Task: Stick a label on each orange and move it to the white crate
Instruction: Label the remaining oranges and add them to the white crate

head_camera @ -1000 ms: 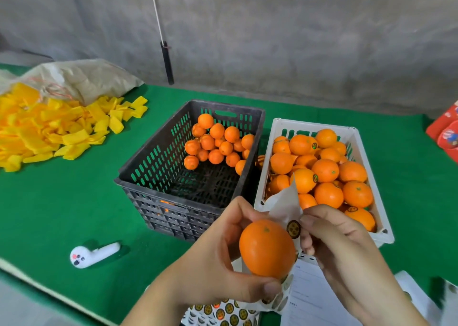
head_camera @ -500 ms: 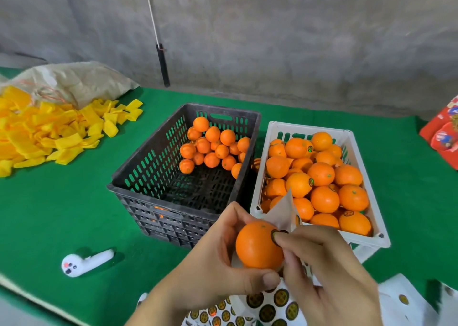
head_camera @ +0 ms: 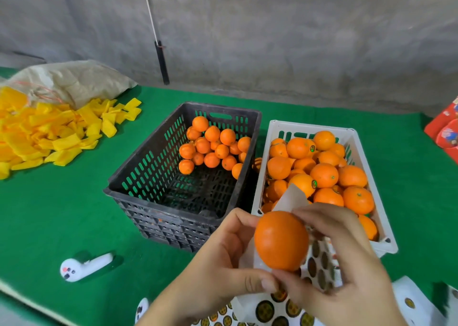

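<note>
Left hand [head_camera: 223, 271] grips the orange [head_camera: 281, 241] at lower centre; right hand [head_camera: 347, 263] curls round its right side. The white crate [head_camera: 272, 167] sits just behind, upper right, nearer the right hand.

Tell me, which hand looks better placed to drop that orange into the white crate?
Probably the left hand: its grip already holds the orange, just in front of the white crate. The right hand only touches it.

Matt green felt table [head_camera: 62, 214]; slotted plastic crates, black [head_camera: 158, 209] and white [head_camera: 260, 177]; glossy orange [head_camera: 281, 241]; rough concrete wall [head_camera: 297, 40].
</note>
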The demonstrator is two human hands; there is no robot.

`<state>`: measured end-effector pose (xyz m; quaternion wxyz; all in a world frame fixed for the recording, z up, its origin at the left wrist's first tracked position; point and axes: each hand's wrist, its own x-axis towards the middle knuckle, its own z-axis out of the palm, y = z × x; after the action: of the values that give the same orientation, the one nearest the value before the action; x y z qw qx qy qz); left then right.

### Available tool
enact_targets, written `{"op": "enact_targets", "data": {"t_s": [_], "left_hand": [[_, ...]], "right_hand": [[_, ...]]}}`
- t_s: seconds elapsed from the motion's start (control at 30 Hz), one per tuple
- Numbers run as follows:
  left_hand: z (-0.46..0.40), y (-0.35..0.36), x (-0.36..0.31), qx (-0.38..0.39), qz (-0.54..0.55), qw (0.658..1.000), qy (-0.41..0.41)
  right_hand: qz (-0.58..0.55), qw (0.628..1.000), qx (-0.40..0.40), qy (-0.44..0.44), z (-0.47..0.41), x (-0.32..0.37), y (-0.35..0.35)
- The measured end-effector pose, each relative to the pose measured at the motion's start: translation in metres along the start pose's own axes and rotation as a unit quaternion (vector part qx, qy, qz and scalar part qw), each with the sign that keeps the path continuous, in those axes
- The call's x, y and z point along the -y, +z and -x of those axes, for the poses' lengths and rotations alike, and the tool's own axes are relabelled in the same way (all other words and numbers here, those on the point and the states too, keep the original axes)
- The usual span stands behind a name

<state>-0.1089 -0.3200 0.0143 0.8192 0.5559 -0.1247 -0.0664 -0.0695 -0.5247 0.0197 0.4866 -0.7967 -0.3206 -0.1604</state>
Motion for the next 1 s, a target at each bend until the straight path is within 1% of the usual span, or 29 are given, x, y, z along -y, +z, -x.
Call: {"op": "enact_targets", "data": {"t_s": [0.1,0.13,0.2,0.27,0.3,0.33,0.4,0.43,0.47,0.5,0.53,0.57,0.6,0.63,0.67,0.7,0.73,0.83,0.9,1.0], "left_hand": [[-0.004,-0.007,0.008,-0.037,0.005,0.999,-0.012],[-0.006,-0.01,0.011,-0.049,0.009,0.999,-0.022],[-0.008,-0.017,0.015,-0.068,0.001,0.997,-0.039],[-0.012,-0.021,0.019,-0.065,-0.009,0.997,-0.047],[-0.014,-0.021,0.02,-0.063,-0.02,0.996,-0.051],[-0.017,-0.022,0.022,-0.066,-0.035,0.996,-0.055],[-0.02,-0.024,0.024,-0.082,-0.063,0.993,-0.063],[-0.022,-0.027,0.024,-0.089,-0.071,0.991,-0.065],[-0.024,-0.031,0.023,-0.097,-0.084,0.99,-0.066],[-0.026,-0.035,0.021,-0.108,-0.101,0.987,-0.066],[-0.029,-0.041,0.02,-0.121,-0.122,0.983,-0.062],[-0.032,-0.047,0.019,-0.133,-0.137,0.98,-0.057],[-0.035,-0.054,0.019,-0.143,-0.147,0.977,-0.052],[-0.038,-0.06,0.018,-0.151,-0.156,0.975,-0.048],[-0.041,-0.067,0.017,-0.155,-0.165,0.973,-0.045],[-0.045,-0.073,0.017,-0.149,-0.165,0.974,-0.047],[-0.049,-0.079,0.018,-0.141,-0.163,0.975,-0.051],[-0.063,-0.094,0.02,-0.108,-0.143,0.981,-0.075],[-0.074,-0.104,0.021,-0.074,-0.108,0.987,-0.09],[-0.094,-0.122,0.013,0.002,-0.042,0.99,-0.137]], "right_hand": [[-0.066,0.996,-0.023,0.056,-0.022,-0.03,-0.017],[-0.048,0.996,-0.037,0.07,-0.034,-0.045,-0.022],[0.057,0.994,-0.058,0.076,-0.065,-0.08,-0.03],[0.139,0.986,-0.056,0.07,-0.096,-0.116,-0.033],[0.171,0.982,-0.036,0.073,-0.111,-0.135,-0.032],[0.199,0.976,0.002,0.086,-0.122,-0.15,-0.029],[0.24,0.956,0.088,0.145,-0.134,-0.168,-0.019],[0.247,0.948,0.103,0.172,-0.134,-0.172,-0.014],[0.228,0.95,0.092,0.191,-0.129,-0.171,-0.011],[0.165,0.962,0.071,0.207,-0.121,-0.164,-0.009],[0.071,0.969,0.064,0.227,-0.111,-0.153,-0.007],[-0.024,0.966,0.085,0.243,-0.101,-0.141,-0.005],[-0.107,0.951,0.13,0.261,-0.09,-0.128,-0.003],[-0.174,0.928,0.178,0.277,-0.082,-0.116,-0.001],[-0.22,0.907,0.216,0.287,-0.075,-0.108,0.001],[-0.248,0.894,0.237,0.287,-0.069,-0.102,0.004],[-0.255,0.892,0.24,0.285,-0.065,-0.099,0.008],[-0.258,0.898,0.212,0.286,-0.059,-0.1,0.025],[-0.294,0.884,0.203,0.302,-0.06,-0.101,0.032],[-0.364,0.849,0.246,0.293,-0.067,-0.104,0.043]]}}
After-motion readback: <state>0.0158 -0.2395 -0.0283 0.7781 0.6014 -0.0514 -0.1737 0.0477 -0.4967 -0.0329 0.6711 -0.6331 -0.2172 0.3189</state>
